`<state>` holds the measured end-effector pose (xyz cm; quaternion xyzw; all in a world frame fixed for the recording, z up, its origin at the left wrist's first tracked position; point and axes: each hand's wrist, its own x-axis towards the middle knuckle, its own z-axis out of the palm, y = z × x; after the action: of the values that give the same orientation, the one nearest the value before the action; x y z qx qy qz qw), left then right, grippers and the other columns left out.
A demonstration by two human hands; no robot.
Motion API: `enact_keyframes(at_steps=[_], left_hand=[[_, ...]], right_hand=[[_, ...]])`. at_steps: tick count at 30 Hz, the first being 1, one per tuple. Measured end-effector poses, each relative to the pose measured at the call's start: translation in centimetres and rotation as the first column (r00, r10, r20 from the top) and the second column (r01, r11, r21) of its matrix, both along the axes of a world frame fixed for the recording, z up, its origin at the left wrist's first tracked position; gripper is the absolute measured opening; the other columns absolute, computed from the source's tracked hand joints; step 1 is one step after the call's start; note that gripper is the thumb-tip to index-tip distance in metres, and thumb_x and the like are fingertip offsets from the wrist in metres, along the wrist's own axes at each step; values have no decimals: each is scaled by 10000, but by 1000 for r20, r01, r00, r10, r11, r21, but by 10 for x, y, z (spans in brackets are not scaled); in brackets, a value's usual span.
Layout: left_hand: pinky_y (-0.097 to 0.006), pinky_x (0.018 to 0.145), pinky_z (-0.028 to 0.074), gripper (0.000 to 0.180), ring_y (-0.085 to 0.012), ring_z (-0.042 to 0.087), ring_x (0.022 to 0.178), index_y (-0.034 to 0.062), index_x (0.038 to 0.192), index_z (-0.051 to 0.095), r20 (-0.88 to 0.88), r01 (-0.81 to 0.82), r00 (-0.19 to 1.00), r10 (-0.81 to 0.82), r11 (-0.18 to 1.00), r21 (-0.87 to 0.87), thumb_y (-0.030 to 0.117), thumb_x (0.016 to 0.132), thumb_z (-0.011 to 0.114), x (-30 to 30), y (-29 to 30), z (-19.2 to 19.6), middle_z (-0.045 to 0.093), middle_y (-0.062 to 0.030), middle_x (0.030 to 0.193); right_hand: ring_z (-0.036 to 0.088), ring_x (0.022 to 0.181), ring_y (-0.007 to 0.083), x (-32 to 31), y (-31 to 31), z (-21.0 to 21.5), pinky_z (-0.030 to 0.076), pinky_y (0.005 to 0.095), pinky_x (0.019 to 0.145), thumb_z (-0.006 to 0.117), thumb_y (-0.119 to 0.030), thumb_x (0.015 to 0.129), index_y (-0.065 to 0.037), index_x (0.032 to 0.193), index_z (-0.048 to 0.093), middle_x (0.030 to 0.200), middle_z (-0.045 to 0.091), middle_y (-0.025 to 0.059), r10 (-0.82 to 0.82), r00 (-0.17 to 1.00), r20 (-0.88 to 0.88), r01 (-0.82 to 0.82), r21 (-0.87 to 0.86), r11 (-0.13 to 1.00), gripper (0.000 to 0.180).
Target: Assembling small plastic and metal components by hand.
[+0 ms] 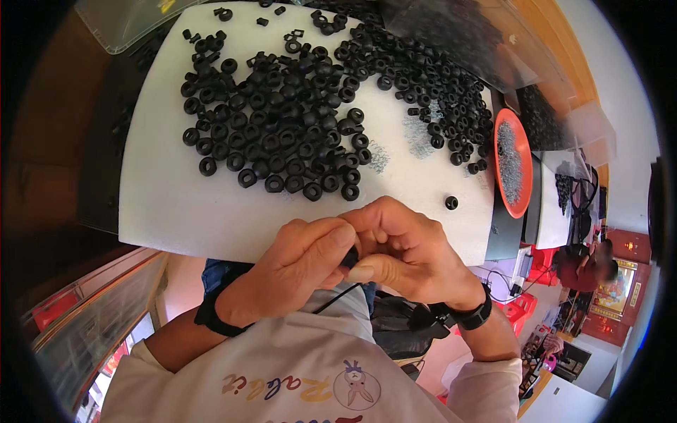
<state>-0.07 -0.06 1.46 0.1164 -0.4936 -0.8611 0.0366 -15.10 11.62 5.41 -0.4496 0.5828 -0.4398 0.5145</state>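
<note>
White tabletop is seen beyond. Between left hand and right hand, 1 black piece is clamped by fingertips, long axis hidden.

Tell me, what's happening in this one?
A person's left hand and right hand hold a small black part between them, near the white work surface. A heap of black round parts lies beyond. One round part sits apart, and an orange bowl at the right contains small metallic pieces.

black parts: uncountably many | orange bowl: 1 | wristbands: 2
</note>
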Motion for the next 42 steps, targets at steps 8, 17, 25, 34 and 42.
enact_keyframes(at_steps=[8,17,25,34,42], left_hand=[[-213,431,266,372,-43,329,481,-22,886,526,8,-56,998,56,998,35,257,1022,321,-4,3,-2,437,1,606],[-189,464,292,390,-24,353,531,-28,1000,565,-68,-132,988,137,989,70,320,1011,390,-3,2,2,440,33,624],[-206,488,328,423,-41,374,532,-15,914,550,-151,-4,988,36,978,209,375,996,408,-3,2,-7,440,3,609],[-208,510,356,343,-59,401,550,-36,881,545,-103,103,990,-100,994,26,258,1004,419,-4,0,-6,463,-14,637],[-211,503,349,309,-58,390,543,-36,862,543,-84,115,990,-114,993,8,197,1005,398,-4,1,-1,453,-16,636]], right_hand=[[471,565,100,10,-5,-14,373,254,503,662,-70,855,1,1027,494,640,513,46,-111,992,-52,106,-96,990,250],[519,510,197,9,-8,18,447,314,478,724,-88,775,29,1122,541,783,567,98,-105,851,-515,-28,-243,970,410],[538,552,224,6,6,44,440,311,453,722,-69,738,36,1039,570,797,553,105,-223,550,-805,-115,-337,934,353],[450,592,22,-60,-1,122,334,171,508,642,-106,868,44,1032,625,702,552,-18,-673,432,-600,593,-374,713,223],[540,652,79,-178,-49,127,408,201,575,588,-183,899,84,1050,587,779,599,48,-663,596,-453,511,-423,748,307]])
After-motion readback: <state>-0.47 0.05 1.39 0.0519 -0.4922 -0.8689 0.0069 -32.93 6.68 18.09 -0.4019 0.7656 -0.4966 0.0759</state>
